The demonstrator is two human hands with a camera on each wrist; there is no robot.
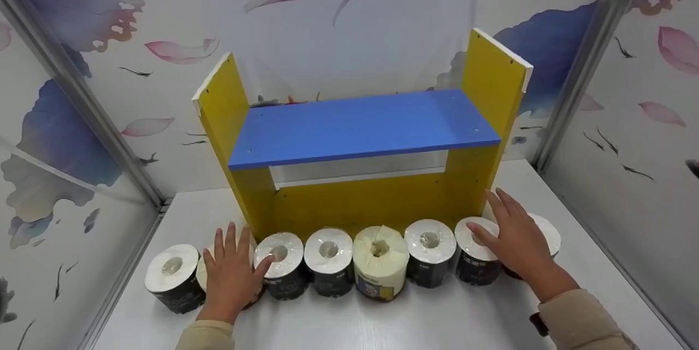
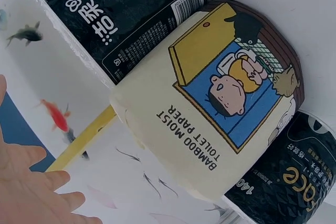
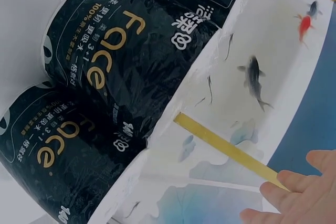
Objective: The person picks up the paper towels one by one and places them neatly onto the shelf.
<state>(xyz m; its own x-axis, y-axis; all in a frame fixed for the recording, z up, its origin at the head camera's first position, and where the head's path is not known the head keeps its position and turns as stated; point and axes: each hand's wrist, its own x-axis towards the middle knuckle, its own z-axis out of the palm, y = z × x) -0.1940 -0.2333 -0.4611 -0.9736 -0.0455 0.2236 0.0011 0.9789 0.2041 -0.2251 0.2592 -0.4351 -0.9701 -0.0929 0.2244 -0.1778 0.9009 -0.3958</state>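
Both grips are spread. In the head view, the left hand (image 1: 230, 276) has its fingers apart over the second toilet roll (image 1: 202, 278) from the left, a cream one, and hides most of it. The right hand (image 1: 516, 238), with fingers also apart, is over the last two rolls on the right side. From this view I cannot tell whether they touch the paper.

Eight rolls stand upright in a row on the white tabletop (image 1: 355, 325), just before a yellow-and-blue shelf (image 1: 360, 126). Six are black-wrapped rolls (image 1: 329, 262) with shiny white tops and a round core hole. The fifth from the left is a second cream roll (image 1: 380, 268), its cover folded inward at the hole and a coloured picture printed low on its side. Behind the shelf, a wall panel (image 1: 284, 39) carries pink petals.

In the left wrist view, a gap shows between the left fingers and the rolls. A cream roll fills the middle, between two black ones; it bears the words "BAMBOO MOIST TOILET PAPER" and a cartoon print (image 2: 231, 82) of a figure with animals.

In the right wrist view, two black rolls lean close together, with gold "Face" lettering (image 3: 113, 51); the right fingers are apart from them.
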